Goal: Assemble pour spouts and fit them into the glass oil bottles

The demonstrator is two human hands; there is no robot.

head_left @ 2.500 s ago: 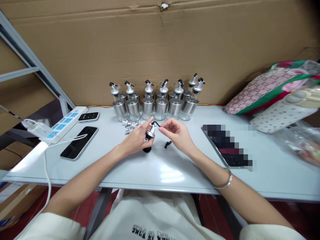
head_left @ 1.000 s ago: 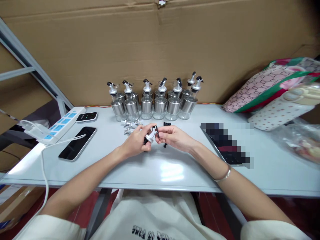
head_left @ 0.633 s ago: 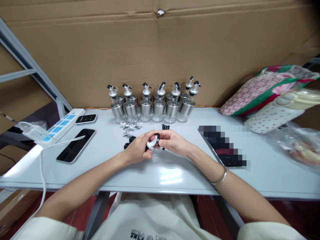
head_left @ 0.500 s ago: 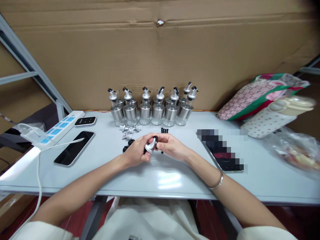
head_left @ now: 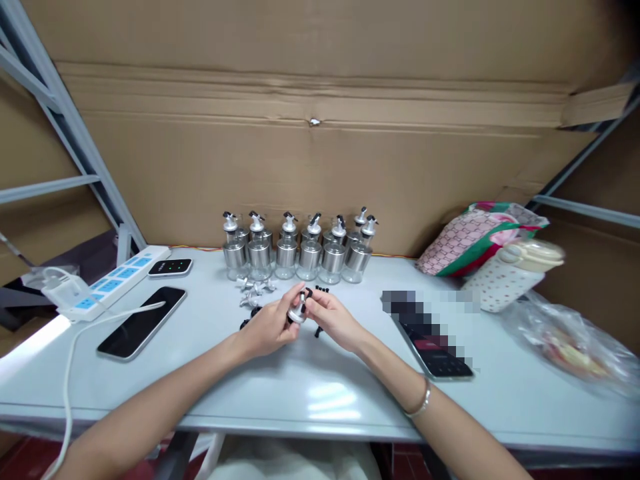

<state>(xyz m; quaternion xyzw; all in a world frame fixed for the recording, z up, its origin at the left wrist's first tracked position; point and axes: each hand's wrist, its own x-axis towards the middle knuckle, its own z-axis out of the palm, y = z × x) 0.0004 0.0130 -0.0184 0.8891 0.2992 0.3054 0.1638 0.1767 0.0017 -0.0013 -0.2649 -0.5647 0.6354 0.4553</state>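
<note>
Left hand [head_left: 270, 328] around silver spout [head_left: 298, 311].

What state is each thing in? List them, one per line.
Left hand: closed on the pourer
Right hand: fingers closed at the pourer's black tip
Pourer: held, off any bottle
Front-row bottles: upright, pourers fitted
Loose silver spouts: lying in a pile
Phone at left: flat, screen dark
Small device: green lights on
Spotted flask: tilted, lid on
</note>
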